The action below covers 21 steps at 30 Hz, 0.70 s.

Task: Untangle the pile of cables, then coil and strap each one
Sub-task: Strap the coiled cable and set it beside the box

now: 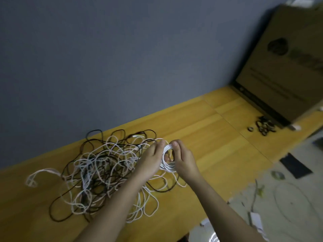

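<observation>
We cannot read the blurred print on the cardboard box [286, 67], cut off at the right edge; the small black straps [264, 126] beside it blur together.

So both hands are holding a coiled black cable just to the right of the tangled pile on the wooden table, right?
Not quite: the coiled cable is white, not black. The head view shows the left hand and right hand both holding it, just right of the tangled pile on the wooden table.
</observation>
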Each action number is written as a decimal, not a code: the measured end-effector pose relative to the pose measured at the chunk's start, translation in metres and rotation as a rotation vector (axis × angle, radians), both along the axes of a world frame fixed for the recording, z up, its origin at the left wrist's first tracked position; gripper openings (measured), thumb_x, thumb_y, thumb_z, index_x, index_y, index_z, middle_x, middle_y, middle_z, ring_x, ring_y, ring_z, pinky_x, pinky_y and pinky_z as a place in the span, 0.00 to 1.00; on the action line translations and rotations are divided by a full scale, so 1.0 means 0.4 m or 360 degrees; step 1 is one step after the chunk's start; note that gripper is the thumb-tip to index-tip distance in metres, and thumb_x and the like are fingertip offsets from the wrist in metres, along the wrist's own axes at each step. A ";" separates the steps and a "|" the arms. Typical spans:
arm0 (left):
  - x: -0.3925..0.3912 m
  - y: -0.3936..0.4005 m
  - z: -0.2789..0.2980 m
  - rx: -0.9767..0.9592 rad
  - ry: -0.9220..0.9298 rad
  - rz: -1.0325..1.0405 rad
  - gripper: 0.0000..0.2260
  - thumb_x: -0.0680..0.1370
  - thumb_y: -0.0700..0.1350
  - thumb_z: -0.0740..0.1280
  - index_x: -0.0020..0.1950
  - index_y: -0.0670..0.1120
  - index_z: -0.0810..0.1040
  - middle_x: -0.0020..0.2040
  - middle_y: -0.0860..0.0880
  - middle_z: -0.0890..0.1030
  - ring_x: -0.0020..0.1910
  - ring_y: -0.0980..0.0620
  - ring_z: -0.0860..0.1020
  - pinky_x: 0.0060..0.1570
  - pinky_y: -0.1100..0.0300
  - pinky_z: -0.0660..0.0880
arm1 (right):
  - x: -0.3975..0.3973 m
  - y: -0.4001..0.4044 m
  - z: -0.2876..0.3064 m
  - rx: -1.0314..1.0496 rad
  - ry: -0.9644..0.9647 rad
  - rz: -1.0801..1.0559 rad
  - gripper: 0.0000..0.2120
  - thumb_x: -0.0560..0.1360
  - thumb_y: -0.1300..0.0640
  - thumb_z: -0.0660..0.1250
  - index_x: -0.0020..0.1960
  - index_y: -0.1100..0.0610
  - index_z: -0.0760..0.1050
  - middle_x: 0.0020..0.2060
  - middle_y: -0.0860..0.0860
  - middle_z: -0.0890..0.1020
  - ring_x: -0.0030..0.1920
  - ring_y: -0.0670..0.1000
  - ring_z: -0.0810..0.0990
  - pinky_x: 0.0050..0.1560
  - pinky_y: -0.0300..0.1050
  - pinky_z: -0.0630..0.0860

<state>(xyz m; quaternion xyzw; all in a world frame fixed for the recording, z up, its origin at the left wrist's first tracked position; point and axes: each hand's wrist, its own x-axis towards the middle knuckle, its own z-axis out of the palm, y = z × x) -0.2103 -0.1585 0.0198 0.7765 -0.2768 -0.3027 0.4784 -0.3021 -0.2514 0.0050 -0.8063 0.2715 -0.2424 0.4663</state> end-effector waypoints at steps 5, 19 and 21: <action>-0.092 -0.122 -0.022 0.0143 -0.0339 -0.0420 0.18 0.80 0.62 0.49 0.49 0.49 0.66 0.41 0.49 0.77 0.36 0.58 0.75 0.34 0.59 0.68 | -0.101 -0.140 -0.010 0.0078 -0.0004 -0.0028 0.13 0.81 0.49 0.54 0.43 0.53 0.72 0.28 0.43 0.73 0.30 0.42 0.70 0.33 0.38 0.66; -0.351 -0.696 -0.107 0.0210 -0.0606 -0.0305 0.14 0.82 0.57 0.49 0.49 0.47 0.62 0.33 0.53 0.70 0.32 0.47 0.71 0.27 0.55 0.60 | -0.354 -0.630 -0.064 0.0384 0.0082 -0.0291 0.22 0.78 0.40 0.47 0.50 0.54 0.73 0.33 0.48 0.75 0.28 0.42 0.72 0.29 0.36 0.68; -0.372 -0.746 -0.111 0.0225 -0.0497 -0.0285 0.14 0.81 0.58 0.48 0.48 0.49 0.61 0.32 0.53 0.70 0.31 0.48 0.71 0.27 0.54 0.61 | -0.361 -0.694 -0.070 0.0296 0.0114 -0.0322 0.21 0.78 0.41 0.49 0.47 0.55 0.73 0.30 0.48 0.74 0.27 0.43 0.71 0.28 0.38 0.66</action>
